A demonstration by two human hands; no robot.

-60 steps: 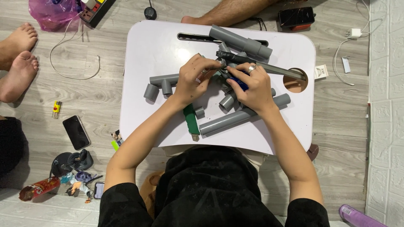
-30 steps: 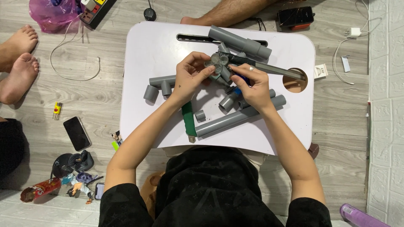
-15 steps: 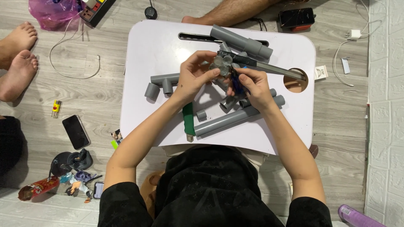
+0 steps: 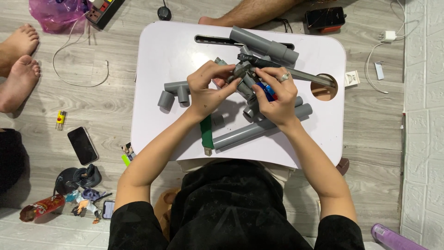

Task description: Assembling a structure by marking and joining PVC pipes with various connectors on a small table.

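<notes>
Both my hands meet over the middle of a white lap table (image 4: 162, 51). My left hand (image 4: 208, 90) pinches a small grey pipe fitting (image 4: 241, 70). My right hand (image 4: 277, 99), with a ring on one finger, grips the same fitting from the right and also holds a blue-handled tool (image 4: 267, 90). Under my hands lie more grey pipe pieces: a long grey pipe (image 4: 245, 133) towards me, a thick grey pipe (image 4: 263, 44) at the far edge, a grey tee fitting (image 4: 170, 94) to the left. A green strip (image 4: 206, 132) lies below my left wrist.
A dark long tool (image 4: 296, 73) lies toward the table's round cup hole (image 4: 323, 88). On the floor lie a black phone (image 4: 82, 145), a lighter (image 4: 60, 119), a pink bag (image 4: 55, 14), cables and a charger (image 4: 387, 35). Other people's bare feet (image 4: 18, 69) and a leg (image 4: 245, 11) are nearby.
My hands have lifted the fitting slightly and shifted it toward the table's far side. My fingers have changed their hold on it. The other pipes lie as before.
</notes>
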